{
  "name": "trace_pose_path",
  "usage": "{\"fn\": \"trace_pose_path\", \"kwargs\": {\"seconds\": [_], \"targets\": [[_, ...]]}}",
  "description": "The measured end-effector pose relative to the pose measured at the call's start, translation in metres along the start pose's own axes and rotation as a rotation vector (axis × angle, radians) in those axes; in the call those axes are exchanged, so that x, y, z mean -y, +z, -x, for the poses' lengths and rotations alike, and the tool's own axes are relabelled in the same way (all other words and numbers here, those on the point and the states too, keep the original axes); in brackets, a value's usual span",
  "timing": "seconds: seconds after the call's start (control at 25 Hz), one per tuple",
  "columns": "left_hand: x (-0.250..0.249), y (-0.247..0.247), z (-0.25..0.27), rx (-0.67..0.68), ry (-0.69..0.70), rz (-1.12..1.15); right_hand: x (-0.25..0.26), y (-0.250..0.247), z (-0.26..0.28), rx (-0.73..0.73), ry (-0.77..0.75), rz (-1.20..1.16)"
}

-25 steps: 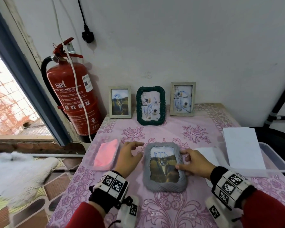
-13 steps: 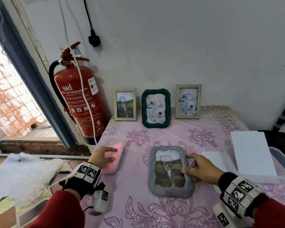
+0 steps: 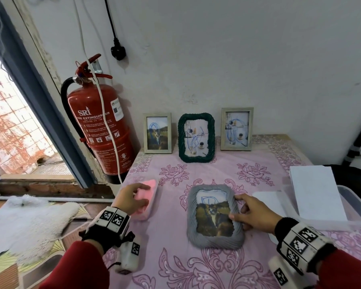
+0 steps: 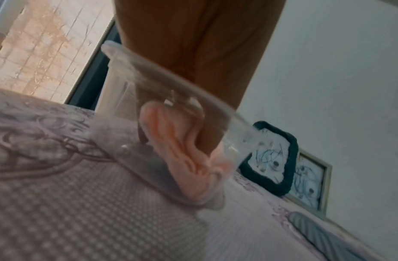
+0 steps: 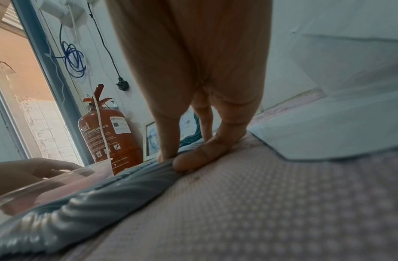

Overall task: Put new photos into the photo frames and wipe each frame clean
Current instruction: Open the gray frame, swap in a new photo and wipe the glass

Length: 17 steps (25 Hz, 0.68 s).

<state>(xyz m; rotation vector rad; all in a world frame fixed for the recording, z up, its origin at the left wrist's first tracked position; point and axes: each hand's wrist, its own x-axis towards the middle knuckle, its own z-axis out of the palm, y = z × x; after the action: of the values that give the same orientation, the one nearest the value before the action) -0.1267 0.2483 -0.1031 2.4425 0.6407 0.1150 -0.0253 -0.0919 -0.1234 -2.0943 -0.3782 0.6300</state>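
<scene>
Now our right grip (image 3: 254, 214) pinches the grey frame (image 3: 215, 241) steady on the table (image 3: 217, 174) while our left grip (image 3: 129, 200) clutches the pink cloth (image 3: 152, 184), presumably for wiping.

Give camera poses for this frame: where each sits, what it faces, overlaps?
Head: on the person's head, facing forward-down at the table; left hand, right hand, red sleeves show.
Left wrist: low over the table, facing the back wall; fingers reach the pink cloth in the clear container.
Right wrist: low, facing the fire extinguisher; fingers pinch the grey frame at its edge.
Shared: head and right wrist both catch grey frame, fire extinguisher, left hand.
</scene>
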Motion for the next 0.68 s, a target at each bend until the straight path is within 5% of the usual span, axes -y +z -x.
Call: {"fn": "trace_pose_path", "kwargs": {"seconds": [0.32,0.44,0.68], "targets": [[-0.050,-0.035,0.018,-0.341,0.142,0.247,-0.002,-0.001,-0.001,0.004,-0.020,0.007],[-0.089,-0.025,0.029,-0.154,0.205,0.476,-0.001,-0.001,-0.001,0.008,-0.017,0.012],[-0.128,0.043,0.038,0.251,0.121,0.735,-0.002,-0.001,-0.002,-0.004,-0.005,0.015]]}}
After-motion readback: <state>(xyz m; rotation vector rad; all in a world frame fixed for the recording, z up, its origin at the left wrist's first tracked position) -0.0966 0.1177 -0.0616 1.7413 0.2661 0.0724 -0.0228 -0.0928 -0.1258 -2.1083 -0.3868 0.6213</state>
